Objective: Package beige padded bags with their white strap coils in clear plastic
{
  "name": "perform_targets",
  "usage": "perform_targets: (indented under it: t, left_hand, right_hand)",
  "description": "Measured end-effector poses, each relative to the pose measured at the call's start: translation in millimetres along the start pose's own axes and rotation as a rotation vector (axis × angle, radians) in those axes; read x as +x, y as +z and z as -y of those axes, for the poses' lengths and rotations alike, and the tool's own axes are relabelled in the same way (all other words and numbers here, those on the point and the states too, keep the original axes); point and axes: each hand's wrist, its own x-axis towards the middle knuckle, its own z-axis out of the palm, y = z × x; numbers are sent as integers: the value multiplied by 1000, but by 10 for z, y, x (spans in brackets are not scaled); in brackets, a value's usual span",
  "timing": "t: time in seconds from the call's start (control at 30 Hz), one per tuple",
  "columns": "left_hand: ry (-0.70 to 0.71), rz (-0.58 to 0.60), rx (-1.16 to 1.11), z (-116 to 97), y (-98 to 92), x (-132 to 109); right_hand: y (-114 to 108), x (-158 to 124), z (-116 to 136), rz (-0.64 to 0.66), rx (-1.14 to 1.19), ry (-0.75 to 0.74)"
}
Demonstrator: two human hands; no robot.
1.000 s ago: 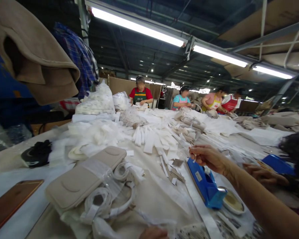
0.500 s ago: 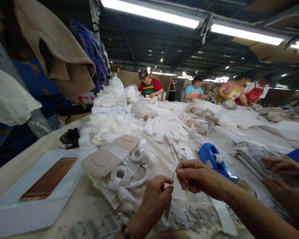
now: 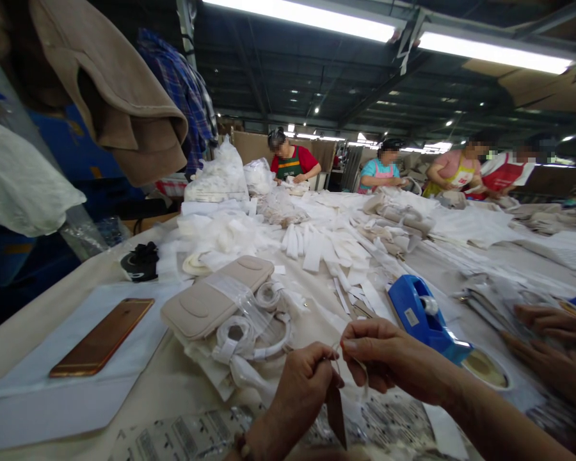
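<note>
My left hand [image 3: 301, 390] and my right hand [image 3: 383, 353] meet low in the middle of the view, both pinched on a thin strip of clear tape [image 3: 340, 365] stretched between their fingertips. A small dark flat piece [image 3: 336, 415] hangs below my left fingers. Just right of my right hand sits a blue tape dispenser [image 3: 425, 317]. Under my hands lie clear printed plastic bags [image 3: 182, 438]. To the left of them lies a bagged beige pad with white strap rolls [image 3: 225, 310].
A rose-gold phone [image 3: 102, 336] lies on a white sheet at the left. A co-worker's hands [image 3: 547, 339] rest at the right edge. White strips and fabric piles [image 3: 317, 246] cover the long table; several people work at its far end. Coats [image 3: 120, 96] hang upper left.
My right hand came back from the tape dispenser towards me and my left hand rose to meet it; both now pinch the tape. The view tilted down and left.
</note>
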Motion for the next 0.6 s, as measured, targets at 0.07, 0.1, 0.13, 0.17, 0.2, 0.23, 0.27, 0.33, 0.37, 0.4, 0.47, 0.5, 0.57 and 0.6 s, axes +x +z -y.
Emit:
perform_targets:
  t: [0.07,0.1,0.13,0.17,0.2,0.23,0.27,0.33,0.37,0.4,0.47,0.5,0.57,0.6]
  left_hand:
    - [43,-9,45,-25,13,-2]
    - [68,-12,75,-40,18,-2]
    - [87,-18,96,-56,22,-2]
    - [102,-29,102,-73,25,-1]
    - [112,-38,90,-88,28,1]
    - [120,-46,62,-102,30,4]
    - [124,-53,24,-114,33,9]
    - [123,-51,-51,-130,37,20]
    - [116,-45,-75,-136,40,24]
    - [100,-42,-91,-141,44,26]
    - [37,-28,-129,-154,59,21]
    - [2,-14,-158,-162,72,13]
    - [-47,21,-220,-181,105,-12]
    - [-61,34,-246,-190,126,-27]
  right_hand:
    - [14,14,-42,15,15,16]
    - [20,21,-66,20,21,23]
    - [24,28,-90,26,26,31]
    - [28,31,-112,32,31,36]
    - [30,31,-129,36,29,38]
    - [32,26,-139,40,18,38]
    - [31,17,-141,44,-5,36]
    - [20,-11,-125,40,-73,32]
    - [9,-27,-112,16,-109,18]
    - [-7,-40,-101,-29,-144,-8]
    - [-46,-52,-109,-176,-195,-99]
    - [-65,-48,-136,-263,-206,-148]
    - [-84,-20,-245,-407,-166,-207]
    - [-78,-1,-326,-440,-107,-209]
